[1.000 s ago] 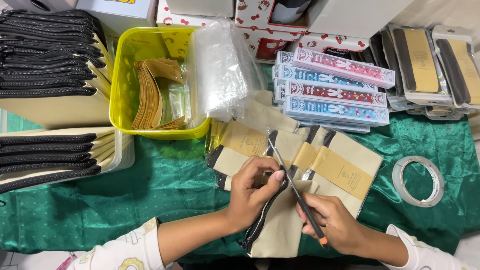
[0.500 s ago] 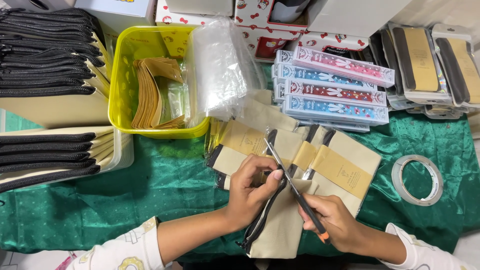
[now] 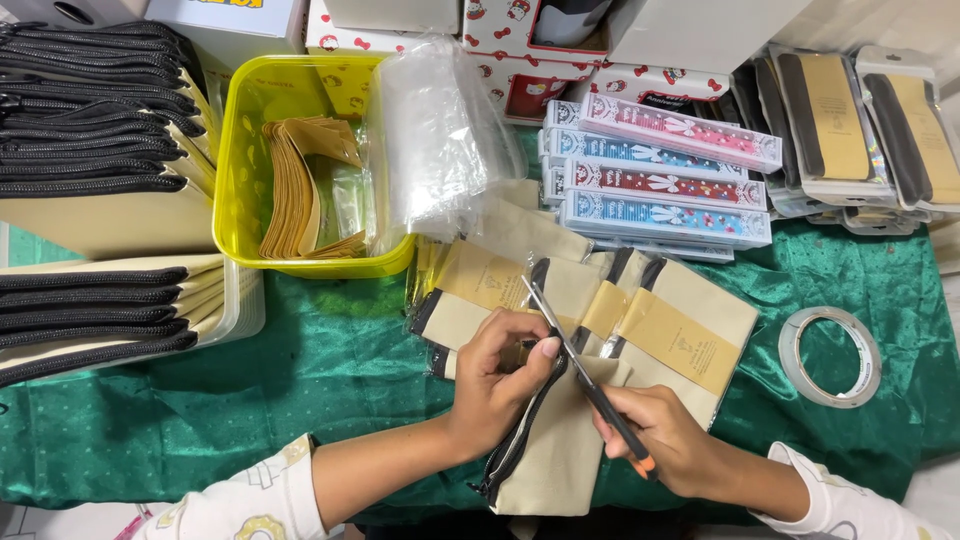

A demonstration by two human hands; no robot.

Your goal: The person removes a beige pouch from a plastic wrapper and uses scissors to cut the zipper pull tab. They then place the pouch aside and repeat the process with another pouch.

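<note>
In the head view we see the left hand (image 3: 505,375) curled tight on the top edge of a beige pouch (image 3: 550,450), its fingers pinching the cloth beside the black zipper (image 3: 520,430). The pouch lies on the green cloth (image 3: 330,370), near the person's body, in front of a row of banded pouches (image 3: 640,310). The right hand (image 3: 665,435) is wrapped shut around the handles of scissors (image 3: 580,365), whose blades point up and to the left, nearly closed, crossing just by the left fingertips. A tape roll (image 3: 830,357) lies well apart to the right; a yellow tub (image 3: 235,215) stands behind on the left.
</note>
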